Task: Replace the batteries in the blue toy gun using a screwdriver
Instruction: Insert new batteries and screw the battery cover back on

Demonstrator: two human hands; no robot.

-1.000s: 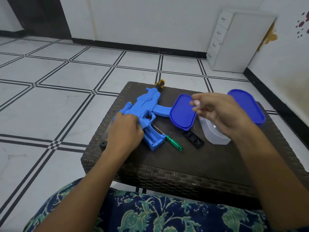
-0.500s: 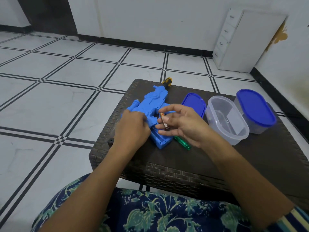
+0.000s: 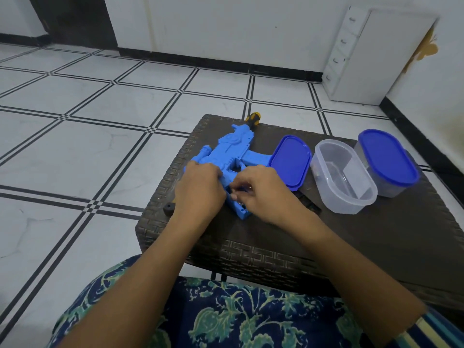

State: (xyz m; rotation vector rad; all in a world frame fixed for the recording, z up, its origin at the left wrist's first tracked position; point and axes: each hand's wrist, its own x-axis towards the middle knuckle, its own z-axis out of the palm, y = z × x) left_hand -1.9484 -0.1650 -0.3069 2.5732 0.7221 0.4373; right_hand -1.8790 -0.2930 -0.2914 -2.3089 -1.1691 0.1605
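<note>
The blue toy gun (image 3: 232,149) lies on its side on the dark woven table (image 3: 376,247). Its grip points toward me with the battery compartment (image 3: 241,209) uncovered. My left hand (image 3: 200,189) grips the gun's body just left of the grip. My right hand (image 3: 263,194) is pinched on a small battery right at the compartment's upper end, and my fingers hide most of the battery. The black compartment cover (image 3: 312,207) shows partly beside my right wrist. The green screwdriver is hidden under my right hand.
A loose blue lid (image 3: 290,162) lies right of the gun. Beyond it stand an uncovered clear container (image 3: 344,177) and a lidded one (image 3: 388,162). A small black piece (image 3: 169,205) sits at the table's left edge. A white drawer cabinet (image 3: 364,59) stands by the wall.
My right hand set the blue lid down by the clear container, came back with a battery and lowered it to the gun's compartment. My left hand stayed on the gun.
</note>
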